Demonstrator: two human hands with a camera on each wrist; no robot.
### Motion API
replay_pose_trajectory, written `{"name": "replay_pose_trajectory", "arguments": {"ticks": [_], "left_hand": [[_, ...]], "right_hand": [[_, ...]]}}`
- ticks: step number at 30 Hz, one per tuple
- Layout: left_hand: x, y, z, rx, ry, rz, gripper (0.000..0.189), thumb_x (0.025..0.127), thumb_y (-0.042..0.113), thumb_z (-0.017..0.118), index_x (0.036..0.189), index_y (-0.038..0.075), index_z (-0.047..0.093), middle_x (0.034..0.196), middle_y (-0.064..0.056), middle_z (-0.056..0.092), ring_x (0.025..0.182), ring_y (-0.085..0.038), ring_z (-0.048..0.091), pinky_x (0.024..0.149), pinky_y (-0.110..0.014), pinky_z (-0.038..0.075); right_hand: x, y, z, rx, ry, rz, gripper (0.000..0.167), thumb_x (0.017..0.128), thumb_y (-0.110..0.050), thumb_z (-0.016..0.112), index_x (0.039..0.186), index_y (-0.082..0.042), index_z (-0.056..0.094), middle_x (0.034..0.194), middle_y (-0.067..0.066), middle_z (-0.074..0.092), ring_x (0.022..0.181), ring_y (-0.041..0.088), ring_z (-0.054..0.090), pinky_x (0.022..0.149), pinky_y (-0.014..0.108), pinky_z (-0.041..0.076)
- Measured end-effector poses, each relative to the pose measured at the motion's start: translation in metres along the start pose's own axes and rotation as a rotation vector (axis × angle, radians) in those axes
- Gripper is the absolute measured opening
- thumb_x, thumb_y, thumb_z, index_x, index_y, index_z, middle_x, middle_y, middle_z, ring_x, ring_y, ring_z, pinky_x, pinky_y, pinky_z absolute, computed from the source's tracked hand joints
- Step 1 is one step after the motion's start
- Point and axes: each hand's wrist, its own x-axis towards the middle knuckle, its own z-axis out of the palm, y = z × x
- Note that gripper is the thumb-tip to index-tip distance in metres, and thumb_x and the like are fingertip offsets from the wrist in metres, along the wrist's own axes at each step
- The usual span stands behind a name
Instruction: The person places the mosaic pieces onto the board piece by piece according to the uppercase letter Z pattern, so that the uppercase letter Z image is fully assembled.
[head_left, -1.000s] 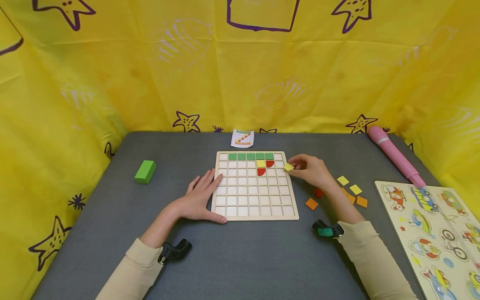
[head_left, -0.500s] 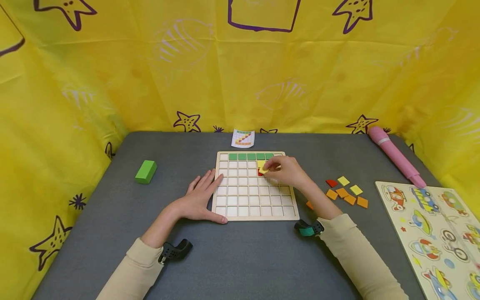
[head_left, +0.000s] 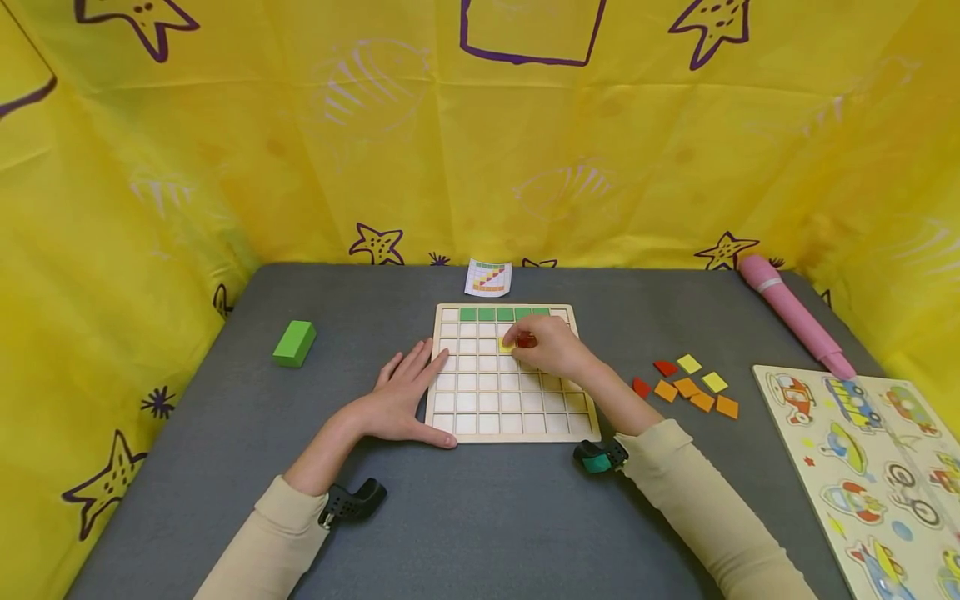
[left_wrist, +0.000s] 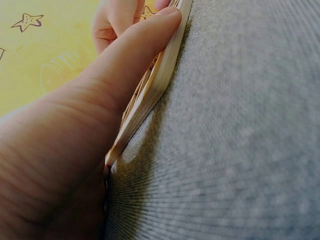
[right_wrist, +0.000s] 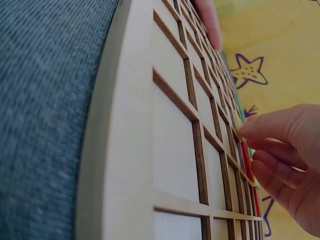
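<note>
A wooden grid board [head_left: 488, 405] lies on the table. My left hand [head_left: 397, 404] rests at its left side, fingers spread along the edge and thumb at the near left corner; the thumb [left_wrist: 145, 40] lies over the rim in the left wrist view. My right hand [head_left: 551, 346] is over the third row, thumb and fingers pinching a yellow square tile [head_left: 506, 345] at a cell. Beside it, a red tile [head_left: 527, 341] shows partly beneath the fingers. Green tiles [head_left: 486, 314] fill part of the top row. In the right wrist view, the right fingertips [right_wrist: 250, 129] reach the board's surface.
A small pattern card [head_left: 488, 278] lies behind the board. Loose orange tiles [head_left: 686, 387], yellow tiles [head_left: 714, 382] and red tiles [head_left: 664, 368] lie to the right. Further right are a pink cylinder [head_left: 795, 317] and a picture puzzle [head_left: 855, 467]. A green block [head_left: 294, 343] sits left.
My right hand has moved left from the board's right edge, carrying the yellow tile to a cell in the third row. The left hand has stayed in place.
</note>
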Motion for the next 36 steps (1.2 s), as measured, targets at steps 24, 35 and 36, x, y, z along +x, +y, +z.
{"name": "replay_pose_trajectory", "arguments": {"ticks": [24,35,36], "left_hand": [[0.000,-0.001,0.001,0.000,0.021,0.017,0.122,0.073,0.066,0.074,0.157,0.007,0.009,0.161,-0.020,-0.004,0.148,-0.033,-0.005,0.112,-0.057,0.000],[0.000,-0.001,0.001,-0.012,0.017,0.014,0.121,0.073,0.065,0.074,0.157,0.007,0.009,0.161,-0.020,-0.005,0.148,-0.034,-0.005,0.112,-0.058,-0.001],[0.001,-0.001,0.002,-0.013,0.016,0.014,0.121,0.073,0.065,0.074,0.157,0.007,0.009,0.161,-0.020,-0.005,0.148,-0.034,-0.005,0.112,-0.058,-0.001]], "right_hand": [[-0.055,0.032,-0.049,0.016,-0.018,0.112,0.016,0.094,-0.012,0.065,0.107,-0.005,0.071,0.098,0.004,0.070,0.089,0.021,0.062,0.081,0.041,0.052],[-0.103,0.055,-0.094,-0.063,-0.058,0.213,0.019,0.091,-0.006,0.065,0.109,-0.003,0.070,0.100,0.007,0.069,0.091,0.025,0.063,0.084,0.046,0.050],[-0.107,0.056,-0.098,-0.060,-0.088,0.219,0.021,0.089,-0.006,0.066,0.110,-0.004,0.069,0.102,0.007,0.069,0.092,0.025,0.062,0.083,0.046,0.050]]}}
